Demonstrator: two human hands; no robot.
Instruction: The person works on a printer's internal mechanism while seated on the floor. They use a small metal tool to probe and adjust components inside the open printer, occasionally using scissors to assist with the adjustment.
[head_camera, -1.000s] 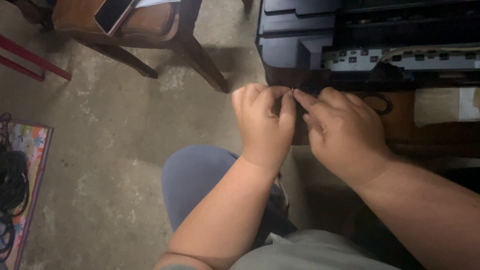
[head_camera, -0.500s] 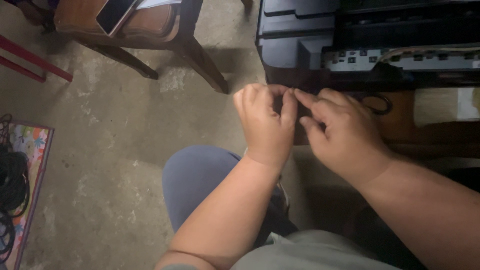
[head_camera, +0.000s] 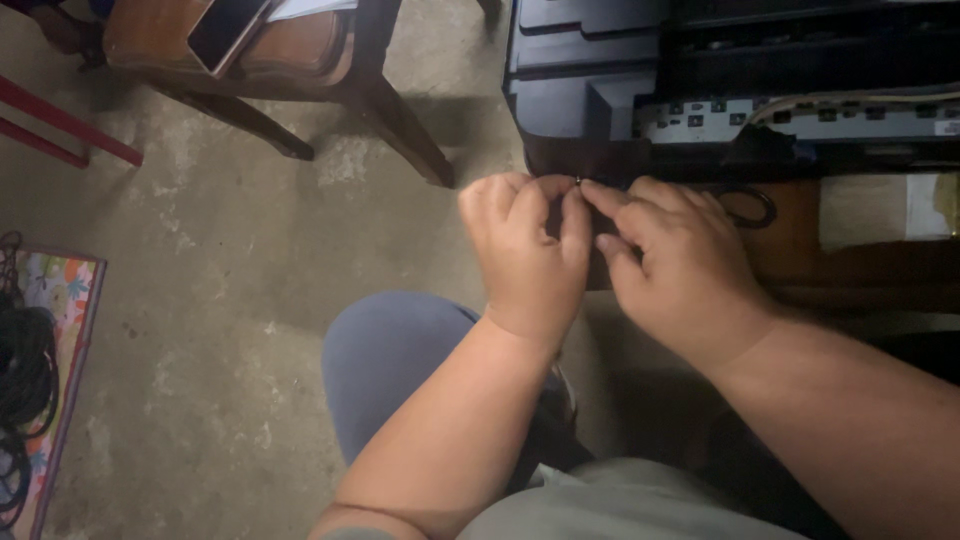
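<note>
My left hand (head_camera: 525, 250) and my right hand (head_camera: 675, 260) meet fingertip to fingertip over my lap. Together they pinch a tiny dark part (head_camera: 578, 181), too small to tell what it is. The fingers of both hands are curled tight around it. Just beyond the hands stands a dark machine with an opened casing (head_camera: 600, 90) and a pale circuit strip (head_camera: 800, 118). A black cable loop (head_camera: 750, 205) lies on the brown surface right behind my right hand. My knee in blue trousers (head_camera: 390, 360) is below the hands.
A wooden chair (head_camera: 300, 70) with a phone (head_camera: 228, 30) on its seat stands at the upper left on the concrete floor (head_camera: 200, 250). A red bar (head_camera: 60, 125) crosses the far left. A colourful mat with black cables (head_camera: 30, 370) lies at the left edge.
Both hands stay pressed together at the same spot; only the fingers have shifted slightly around the small part.
</note>
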